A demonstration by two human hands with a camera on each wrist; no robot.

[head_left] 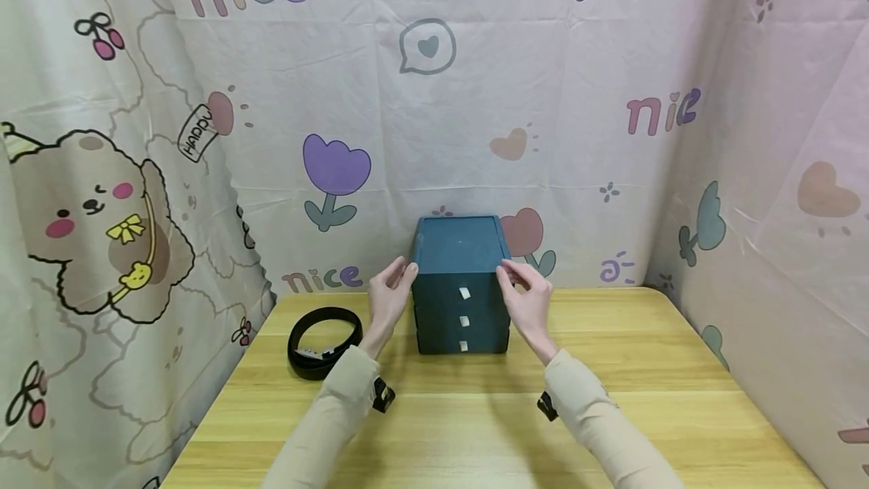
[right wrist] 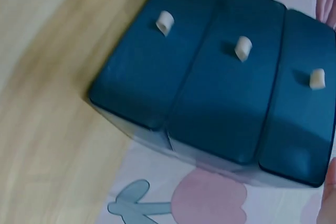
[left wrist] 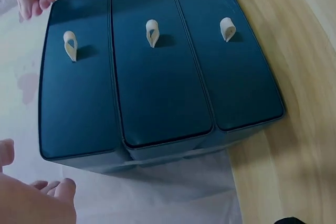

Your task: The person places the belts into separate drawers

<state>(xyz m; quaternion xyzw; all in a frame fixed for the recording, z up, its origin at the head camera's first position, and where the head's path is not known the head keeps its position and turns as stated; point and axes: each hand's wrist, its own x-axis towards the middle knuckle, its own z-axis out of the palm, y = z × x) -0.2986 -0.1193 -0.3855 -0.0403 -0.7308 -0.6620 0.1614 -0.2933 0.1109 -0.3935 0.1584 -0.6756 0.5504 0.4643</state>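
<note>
A dark blue cabinet of three stacked drawers stands at the back of the table, each drawer front bearing a small pale loop tab. At its upper left front corner is my left hand, thumb and fingers apart with nothing visible between them. My right hand is at the upper right front corner, fingers extended toward the edge. Whether either hand touches the cabinet is hard to tell. In the left wrist view all three drawers look closed. The right wrist view shows only a sliver of the right hand.
A coiled black belt with a metal buckle lies on the wooden table, left of the cabinet. Patterned cloth hangs close behind the cabinet and along both sides of the table.
</note>
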